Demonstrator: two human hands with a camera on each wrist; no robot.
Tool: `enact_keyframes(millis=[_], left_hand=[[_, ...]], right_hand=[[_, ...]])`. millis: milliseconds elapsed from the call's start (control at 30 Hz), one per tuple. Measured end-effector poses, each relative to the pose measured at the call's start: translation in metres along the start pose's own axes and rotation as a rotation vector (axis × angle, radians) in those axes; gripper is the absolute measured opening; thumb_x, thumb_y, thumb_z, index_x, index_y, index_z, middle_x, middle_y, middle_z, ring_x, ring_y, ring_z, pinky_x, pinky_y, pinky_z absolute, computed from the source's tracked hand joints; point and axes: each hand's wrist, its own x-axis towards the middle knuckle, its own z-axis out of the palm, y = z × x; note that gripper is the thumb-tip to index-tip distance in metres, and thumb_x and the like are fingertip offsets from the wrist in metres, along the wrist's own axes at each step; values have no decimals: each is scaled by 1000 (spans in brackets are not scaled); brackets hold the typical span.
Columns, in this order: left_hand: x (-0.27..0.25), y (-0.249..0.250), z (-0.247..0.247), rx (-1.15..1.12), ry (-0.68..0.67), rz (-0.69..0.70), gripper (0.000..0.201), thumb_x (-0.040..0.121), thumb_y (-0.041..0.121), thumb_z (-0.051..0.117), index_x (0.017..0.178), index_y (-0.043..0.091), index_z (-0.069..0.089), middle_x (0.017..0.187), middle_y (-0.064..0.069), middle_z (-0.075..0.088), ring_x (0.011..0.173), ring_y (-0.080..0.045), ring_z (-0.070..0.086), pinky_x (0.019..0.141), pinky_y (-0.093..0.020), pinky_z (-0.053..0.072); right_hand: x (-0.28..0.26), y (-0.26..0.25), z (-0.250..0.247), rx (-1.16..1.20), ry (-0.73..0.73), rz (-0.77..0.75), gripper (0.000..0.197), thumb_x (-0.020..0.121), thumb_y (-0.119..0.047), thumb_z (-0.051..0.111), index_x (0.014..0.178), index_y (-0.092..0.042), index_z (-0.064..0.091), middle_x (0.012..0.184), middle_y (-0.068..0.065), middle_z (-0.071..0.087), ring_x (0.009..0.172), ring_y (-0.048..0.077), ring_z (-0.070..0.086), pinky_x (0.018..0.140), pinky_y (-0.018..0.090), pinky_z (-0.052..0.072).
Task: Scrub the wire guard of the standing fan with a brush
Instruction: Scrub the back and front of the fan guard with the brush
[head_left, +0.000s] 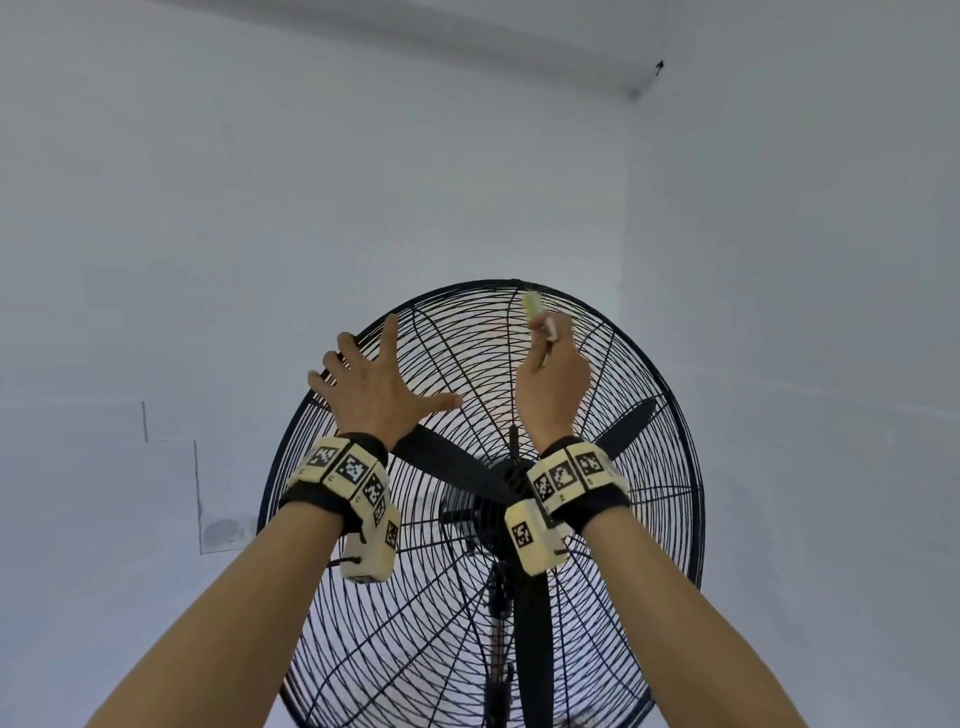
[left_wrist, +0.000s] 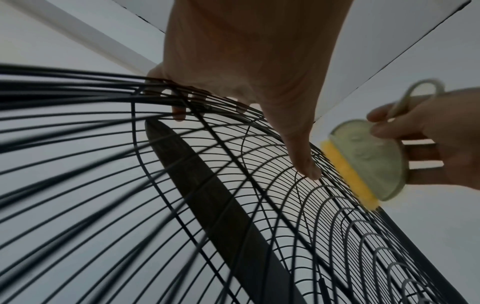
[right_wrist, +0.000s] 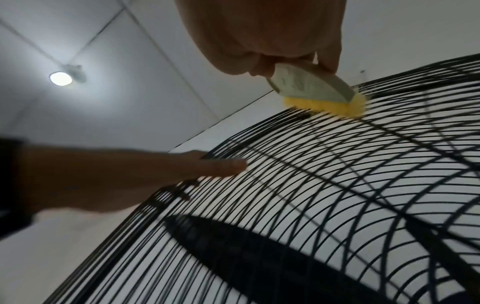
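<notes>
Against bare white walls (head_left: 311, 208), a black standing fan (head_left: 483, 499) fills the frame. The left hand (head_left: 371, 387), fingers spread flat, presses the upper left of the wire guard (head_left: 623, 415). The right hand (head_left: 553, 379) pinches a pale brush (head_left: 540, 317) near the guard's top. Only the wrist views show its yellow bristles (right_wrist: 324, 107) touching the wires; the right wrist view alone catches a lit ceiling lamp (right_wrist: 61, 78).
</notes>
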Motion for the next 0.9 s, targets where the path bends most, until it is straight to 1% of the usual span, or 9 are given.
enact_keyframes(millis=[200, 333, 400, 500, 600, 667, 767, 833, 900], left_hand=[[2, -1, 1, -3, 3, -15, 138, 57, 100, 59, 164, 35, 2, 161, -27, 18, 143, -50, 26, 117, -68, 22], [-2, 0, -2, -8, -4, -3, 139, 56, 102, 56, 164, 34, 1, 161, -28, 17, 143, -51, 25, 117, -68, 21], [-4, 1, -3, -14, -6, 0, 139, 57, 101, 57, 165, 34, 1, 161, -28, 17, 144, -51, 25, 117, -68, 20], [-3, 2, -2, -11, 8, -4, 139, 56, 101, 58, 164, 34, 2, 160, -29, 18, 143, -51, 26, 117, -69, 21], [-2, 1, -1, -26, 11, -6, 140, 55, 101, 58, 164, 33, 3, 160, -29, 19, 142, -52, 27, 116, -69, 22], [-4, 0, -2, -32, 5, -1, 139, 55, 101, 57, 164, 34, 3, 160, -29, 18, 142, -52, 26, 116, -69, 21], [-6, 0, -4, -23, 3, 8, 140, 55, 103, 55, 165, 34, 2, 160, -28, 18, 142, -51, 26, 116, -68, 21], [-6, -1, -3, -27, 6, 9, 140, 55, 103, 55, 165, 34, 2, 160, -28, 18, 142, -51, 27, 116, -69, 21], [-6, -2, -3, -27, 8, 11, 141, 55, 101, 57, 165, 32, 2, 161, -28, 18, 143, -51, 26, 117, -69, 20]], right_hand=[[-31, -25, -6, 83, -377, -226, 13, 104, -11, 53, 107, -19, 62, 86, -11, 65, 53, 0, 56, 43, 11, 38], [-11, -10, -16, 57, -148, -42, 12, 106, -14, 51, 104, -20, 60, 81, -21, 58, 62, 2, 62, 45, 18, 49], [-10, -1, -16, -15, -61, -12, 14, 105, -9, 51, 103, -19, 60, 77, -19, 59, 60, 2, 60, 46, 14, 44], [-22, -5, -13, -1, -202, -145, 13, 104, -8, 54, 102, -17, 62, 71, -15, 58, 51, 0, 55, 42, 12, 37], [-26, -12, -21, 128, -410, -154, 13, 105, -15, 54, 102, -25, 60, 91, -8, 68, 65, 3, 63, 47, 17, 48], [-19, -9, -28, 173, -332, -74, 11, 105, -17, 53, 100, -25, 60, 94, -11, 68, 76, 6, 66, 55, 27, 53], [-11, 5, -32, 52, -37, 29, 12, 105, -13, 51, 102, -20, 61, 80, -16, 63, 61, 5, 59, 47, 13, 41], [-16, 7, -26, -20, -44, 35, 12, 105, -11, 51, 103, -19, 60, 78, -13, 62, 55, 0, 52, 44, 12, 37], [-26, 6, -18, -1, -187, -37, 11, 106, -14, 52, 103, -21, 60, 78, -11, 64, 49, 1, 50, 41, 12, 34]])
